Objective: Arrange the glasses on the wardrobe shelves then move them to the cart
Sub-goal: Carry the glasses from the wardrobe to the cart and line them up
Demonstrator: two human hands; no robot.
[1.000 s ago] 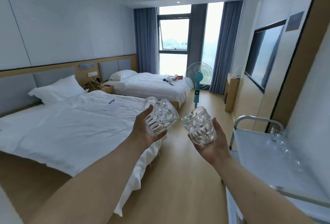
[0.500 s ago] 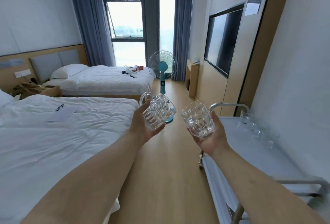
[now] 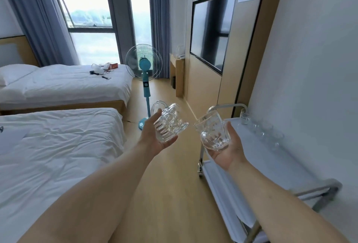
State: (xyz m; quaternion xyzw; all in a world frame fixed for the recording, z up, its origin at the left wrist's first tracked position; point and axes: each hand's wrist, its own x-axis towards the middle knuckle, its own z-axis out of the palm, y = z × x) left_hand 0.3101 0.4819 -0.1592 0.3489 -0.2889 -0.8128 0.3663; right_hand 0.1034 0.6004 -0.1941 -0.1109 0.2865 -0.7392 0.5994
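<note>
Glasses are held one in each hand, out in front of the person over the wooden floor (image 3: 164, 194) between the beds and the cart. At far left, the far bed (image 3: 64, 85) carries a pillow and several small items near its foot; the near bed (image 3: 58, 155) lies just in front of it, covered in creased white bedding. Between the far bed and the right wall stands a teal pedestal fan (image 3: 143, 64), in front of the window (image 3: 89, 16) and grey curtains. The left hand (image 3: 155, 138) cups the left glass mug (image 3: 169, 125) from below, fingers curled round its ribbed body; the mug is tilted, its handle toward the far left. Just right of it, and apart from it, the right hand (image 3: 226, 150) holds the right glass mug (image 3: 214, 133) in the palm, thumb along its right side, rim tilted to the upper left. Right of the hands stands the cart (image 3: 271, 157), a metal-framed trolley with pale shelves, set against the white wall. A row of clear glasses (image 3: 259, 126) stands along the far-right edge of its top shelf, close to the wall; their exact number cannot be told. Above the cart, farther away, a dark television (image 3: 212, 33) is mounted on the wood-panelled wall.
</note>
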